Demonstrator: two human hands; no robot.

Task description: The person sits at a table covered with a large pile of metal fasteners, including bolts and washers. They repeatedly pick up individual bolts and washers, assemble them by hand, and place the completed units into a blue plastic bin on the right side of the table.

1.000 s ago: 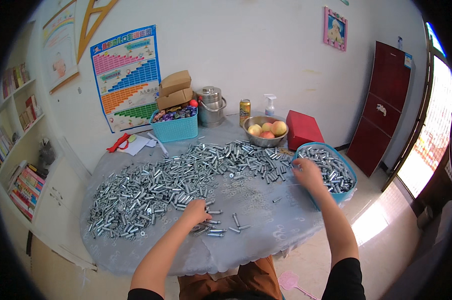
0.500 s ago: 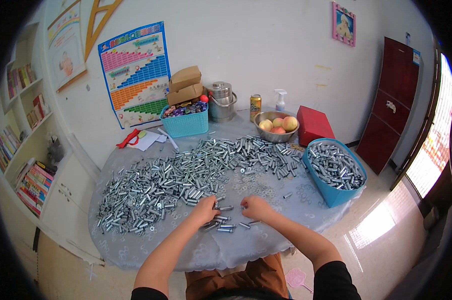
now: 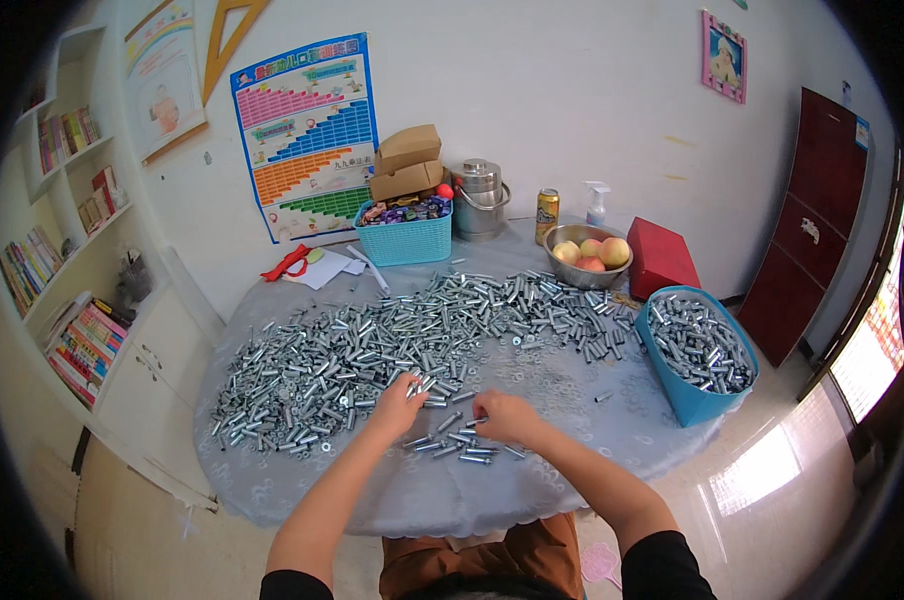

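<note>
A wide heap of silver metal sleeves [image 3: 372,345] covers the grey-clothed round table [image 3: 572,450]. My left hand [image 3: 397,408] rests at the heap's near edge, its fingertips pinched on a metal sleeve [image 3: 415,384]. My right hand [image 3: 504,416] lies close beside it. Its fingers curl down over a small group of sleeves [image 3: 457,445] set apart from the heap, and what they grip is hidden. A blue bin [image 3: 684,400] filled with sleeves stands at the table's right edge, away from both hands.
At the back stand a turquoise basket [image 3: 404,242] under cardboard boxes, a steel pot [image 3: 480,200], a can [image 3: 547,215], a spray bottle [image 3: 597,203], a fruit bowl [image 3: 582,272] and a red box [image 3: 662,258]. Red scissors [image 3: 284,264] and papers lie back left. Bookshelves [image 3: 72,330] line the left.
My right hand has come back from the blue bin to the near middle of the table, beside my left hand. The left hand has stayed at the heap's near edge.
</note>
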